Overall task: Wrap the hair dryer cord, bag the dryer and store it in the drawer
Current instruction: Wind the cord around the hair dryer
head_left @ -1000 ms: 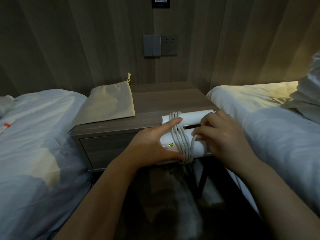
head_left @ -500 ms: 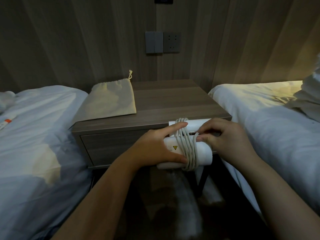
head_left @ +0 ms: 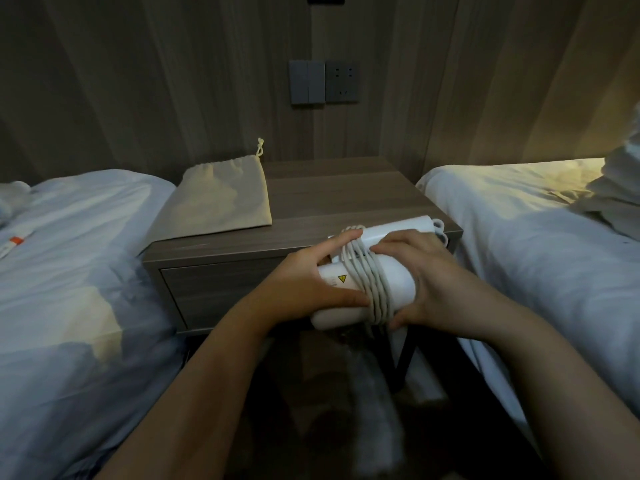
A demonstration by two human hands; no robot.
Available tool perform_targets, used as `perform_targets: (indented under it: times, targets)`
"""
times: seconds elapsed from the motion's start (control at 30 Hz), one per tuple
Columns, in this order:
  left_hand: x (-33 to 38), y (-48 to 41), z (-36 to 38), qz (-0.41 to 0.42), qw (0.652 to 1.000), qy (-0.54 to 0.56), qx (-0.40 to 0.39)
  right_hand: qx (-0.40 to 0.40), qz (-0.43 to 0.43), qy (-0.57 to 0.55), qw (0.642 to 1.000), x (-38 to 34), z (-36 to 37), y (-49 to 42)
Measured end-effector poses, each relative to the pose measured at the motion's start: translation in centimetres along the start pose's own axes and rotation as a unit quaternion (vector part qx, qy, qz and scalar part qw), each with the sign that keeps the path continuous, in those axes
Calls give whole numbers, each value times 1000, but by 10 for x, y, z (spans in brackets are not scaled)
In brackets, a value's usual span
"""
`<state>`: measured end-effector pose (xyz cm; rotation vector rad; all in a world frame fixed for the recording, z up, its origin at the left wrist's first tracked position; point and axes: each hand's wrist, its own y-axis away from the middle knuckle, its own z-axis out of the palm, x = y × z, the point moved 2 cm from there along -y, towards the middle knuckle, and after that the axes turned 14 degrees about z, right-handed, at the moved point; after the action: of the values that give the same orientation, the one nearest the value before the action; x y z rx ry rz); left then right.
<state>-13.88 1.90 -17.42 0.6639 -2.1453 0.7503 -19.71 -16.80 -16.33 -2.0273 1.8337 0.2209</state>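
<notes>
Now both hands clasp the folded white hair dryer [head_left: 367, 284] in front of the nightstand's [head_left: 346, 199] front edge.
Smooth plastic, long axis running left to right, cord [head_left: 363, 271] coiled round its middle. Left hand [head_left: 304, 285] grips the left end, fingers curled; right hand [head_left: 426, 289] wraps the right end, hiding it. A beige cloth bag [head_left: 221, 199] lies flat on the woodgrain top, above the closed drawer [head_left: 221, 292].

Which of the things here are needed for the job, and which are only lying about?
Needed: hair dryer, cord, drawstring bag, drawer, left hand, right hand.

Lying about: wall switch, socket, beds, orange-marked item.
</notes>
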Motion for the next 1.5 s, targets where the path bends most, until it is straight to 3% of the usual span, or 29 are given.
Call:
perform_targets:
  times: [0.13,0.3,0.5,0.6,0.83,0.93,1.07,1.2,1.27,1.37,1.5]
  targets:
    - [0,1,0,8,1000,-21,-6,1,13,33,999,1,0,0]
    - [1,1,12,32,992,-115,-30,13,25,-7,1000,13,-8,-4]
    - [0,0,18,68,967,-241,-48,-5,124,-48,991,16,-7,-5]
    - [2,1,17,104,947,-296,-64,5,117,7,993,13,-9,-4]
    - [9,2,19,130,921,-352,-107,-77,142,19,987,18,-4,-3]
    - [14,2,19,131,932,-320,-111,-93,142,-45,984,21,-7,-4]
    - [18,2,11,100,958,-255,-86,-44,157,-113,980,27,-6,-4]
    - [11,3,-3,26,986,-159,45,16,214,-195,957,28,2,-1]
    - [2,4,-3,-23,995,-24,94,33,248,-245,937,25,3,1]
    - [-6,2,16,-84,966,206,134,54,292,-302,906,21,0,4]
    - [0,-6,42,-102,918,336,181,56,317,-342,883,14,2,6]
